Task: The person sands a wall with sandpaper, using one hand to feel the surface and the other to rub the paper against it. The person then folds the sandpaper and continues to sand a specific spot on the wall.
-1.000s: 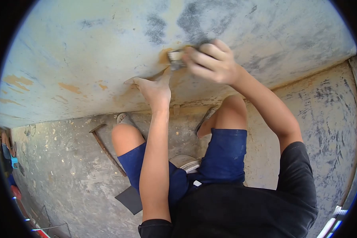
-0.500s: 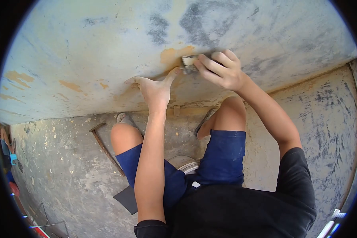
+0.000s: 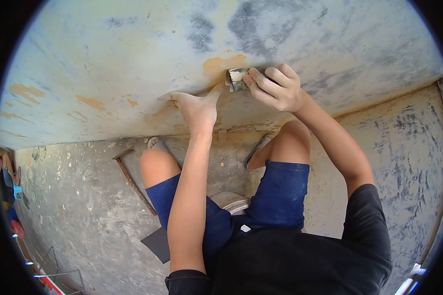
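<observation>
My right hand [image 3: 278, 89] is closed on a dark, worn piece of folded sandpaper [image 3: 238, 81] with a cream patch on its face, held against the wall [image 3: 133, 64]. My left hand [image 3: 198, 110] lies on the wall just to the left, thumb and fingers spread wide. Its thumb points up to the left edge of the sandpaper. The fingertips on its far side are partly hidden. An ochre patch [image 3: 220, 64] shows on the pale wall right above both hands, with dark grey smudges [image 3: 253, 29] higher up.
My knees bend on either side of a round pale bucket [image 3: 237, 205]. A hammer-like tool with a wooden handle [image 3: 135, 184] lies on the worn floor [image 3: 93, 211], near a dark square sheet [image 3: 157, 245]. Another person's arm [image 3: 8, 164] shows at the far left.
The right hand's sandpaper was blurred and now shows sharply at nearly the same place. The whole view has shifted slightly; the left hand keeps its spread on the wall.
</observation>
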{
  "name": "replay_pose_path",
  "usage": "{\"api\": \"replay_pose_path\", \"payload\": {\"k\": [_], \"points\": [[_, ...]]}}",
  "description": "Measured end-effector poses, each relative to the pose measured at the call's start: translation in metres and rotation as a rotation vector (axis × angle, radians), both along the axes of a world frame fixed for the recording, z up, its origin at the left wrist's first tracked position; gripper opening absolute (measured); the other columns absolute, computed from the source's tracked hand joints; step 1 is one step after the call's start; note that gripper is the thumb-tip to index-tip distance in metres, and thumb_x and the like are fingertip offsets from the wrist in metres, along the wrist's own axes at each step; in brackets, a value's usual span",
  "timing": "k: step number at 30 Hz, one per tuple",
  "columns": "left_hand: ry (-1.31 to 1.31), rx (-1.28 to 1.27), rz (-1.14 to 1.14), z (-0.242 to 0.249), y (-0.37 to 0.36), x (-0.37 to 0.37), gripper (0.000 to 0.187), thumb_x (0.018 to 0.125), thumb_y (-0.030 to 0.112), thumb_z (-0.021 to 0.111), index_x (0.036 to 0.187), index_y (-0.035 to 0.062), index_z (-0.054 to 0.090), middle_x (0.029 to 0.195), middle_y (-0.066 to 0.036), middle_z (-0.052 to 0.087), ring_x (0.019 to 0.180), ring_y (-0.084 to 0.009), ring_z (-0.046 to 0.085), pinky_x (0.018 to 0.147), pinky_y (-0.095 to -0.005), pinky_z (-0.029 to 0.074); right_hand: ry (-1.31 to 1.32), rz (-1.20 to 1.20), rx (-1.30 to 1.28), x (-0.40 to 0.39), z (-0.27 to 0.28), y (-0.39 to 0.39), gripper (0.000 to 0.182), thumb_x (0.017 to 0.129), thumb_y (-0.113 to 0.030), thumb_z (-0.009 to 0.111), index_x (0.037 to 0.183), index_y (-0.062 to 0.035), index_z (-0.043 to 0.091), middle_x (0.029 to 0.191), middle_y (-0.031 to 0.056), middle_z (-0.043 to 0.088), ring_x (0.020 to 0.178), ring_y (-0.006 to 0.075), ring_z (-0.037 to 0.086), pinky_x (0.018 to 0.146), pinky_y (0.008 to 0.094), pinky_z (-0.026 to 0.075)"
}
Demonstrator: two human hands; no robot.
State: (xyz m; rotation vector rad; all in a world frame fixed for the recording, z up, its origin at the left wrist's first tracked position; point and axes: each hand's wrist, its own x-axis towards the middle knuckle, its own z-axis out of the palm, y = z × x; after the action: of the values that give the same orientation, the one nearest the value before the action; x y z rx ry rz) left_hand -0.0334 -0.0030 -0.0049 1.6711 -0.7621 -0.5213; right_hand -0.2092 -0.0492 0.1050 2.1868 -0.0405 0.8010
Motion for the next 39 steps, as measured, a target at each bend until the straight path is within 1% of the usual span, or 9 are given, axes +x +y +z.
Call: {"api": "replay_pose_path", "payload": {"k": [8,13,15,17,25,29,30,34,39], "points": [[-0.189,-0.198,-0.181,-0.001,-0.002,0.011,0.045,0.099,0.025,0.069,0.134,-0.0020,0.057,0.135,-0.019,0.065,0.118,-0.0288,0.066,0.094,-0.0455,0.052,-0.094,0.113,0.067,0.112,-0.003,-0.006,0.018,0.075,-0.011,0.076,0.082,-0.0152,0.061,0.089,-0.0031,0.058,0.081,0.0132,0.056,0.065,0.0287,0.043],[0.146,-0.089,-0.226,-0.008,0.002,0.009,0.065,0.086,0.022,0.087,0.135,-0.0091,0.057,0.138,-0.020,0.064,0.126,-0.0287,0.063,0.103,-0.0418,0.051,-0.083,0.005,-0.026,0.027,-0.014,-0.003,0.020,0.071,-0.010,0.085,0.086,-0.0115,0.071,0.094,-0.0024,0.069,0.076,0.0125,0.058,0.063,0.0278,0.040],[0.117,0.002,-0.136,-0.008,0.000,0.006,0.145,0.072,0.035,0.098,0.146,-0.0339,-0.006,0.151,-0.049,0.038,0.152,-0.0522,0.031,0.129,-0.0485,0.020,-0.082,-0.035,-0.019,0.010,-0.009,0.002,0.022,0.070,-0.009,0.087,0.088,-0.0105,0.074,0.095,-0.0016,0.072,0.074,0.0125,0.058,0.062,0.0273,0.040],[0.184,-0.031,-0.180,-0.010,0.000,0.008,0.159,0.071,0.037,0.099,0.143,-0.0318,-0.025,0.158,-0.053,0.020,0.157,-0.0573,0.008,0.132,-0.0485,0.000,-0.057,-0.036,0.023,0.008,-0.003,0.002,0.024,0.069,-0.008,0.087,0.090,-0.0098,0.075,0.097,0.0002,0.074,0.074,0.0127,0.059,0.062,0.0274,0.040],[-0.206,-0.250,-0.143,0.007,0.001,0.010,0.043,0.089,0.028,0.081,0.113,-0.0051,0.068,0.109,-0.019,0.077,0.100,-0.0309,0.074,0.084,-0.0483,0.055,0.020,0.088,0.087,0.097,0.005,-0.001,0.017,0.072,-0.020,0.070,0.084,-0.0149,0.059,0.094,-0.0010,0.057,0.091,0.0158,0.058,0.070,0.0317,0.045],[-0.103,-0.011,-0.019,-0.008,0.004,0.000,0.124,0.079,0.034,0.094,0.152,-0.0257,0.015,0.144,-0.042,0.050,0.139,-0.0432,0.052,0.118,-0.0435,0.038,0.090,0.001,-0.010,-0.005,0.001,-0.004,0.018,0.071,-0.018,0.076,0.083,-0.0142,0.062,0.093,-0.0021,0.060,0.087,0.0148,0.059,0.072,0.0306,0.044],[-0.233,-0.042,0.077,-0.010,0.001,-0.004,0.095,0.077,0.027,0.095,0.131,-0.0288,0.040,0.139,-0.029,0.060,0.127,-0.0347,0.060,0.114,-0.0445,0.043,0.089,-0.048,-0.026,-0.014,0.011,0.002,0.019,0.070,-0.018,0.077,0.082,-0.0139,0.062,0.091,-0.0019,0.060,0.086,0.0150,0.059,0.072,0.0307,0.045],[0.038,-0.030,-0.152,-0.008,0.000,0.010,0.115,0.085,0.034,0.089,0.153,-0.0226,0.016,0.146,-0.042,0.049,0.138,-0.0448,0.051,0.117,-0.0430,0.039,0.119,0.057,0.091,0.042,0.015,-0.002,0.016,0.074,-0.017,0.075,0.083,-0.0149,0.062,0.092,-0.0024,0.060,0.086,0.0148,0.058,0.072,0.0307,0.045],[-0.217,-0.302,-0.140,0.000,0.001,0.008,0.031,0.102,0.031,0.059,0.110,0.0024,0.066,0.114,-0.018,0.074,0.105,-0.0373,0.071,0.082,-0.0489,0.054,0.097,0.146,0.138,0.104,0.001,-0.002,0.020,0.071,-0.017,0.072,0.086,-0.0128,0.059,0.090,0.0004,0.051,0.090,0.0157,0.058,0.073,0.0300,0.045]]}}
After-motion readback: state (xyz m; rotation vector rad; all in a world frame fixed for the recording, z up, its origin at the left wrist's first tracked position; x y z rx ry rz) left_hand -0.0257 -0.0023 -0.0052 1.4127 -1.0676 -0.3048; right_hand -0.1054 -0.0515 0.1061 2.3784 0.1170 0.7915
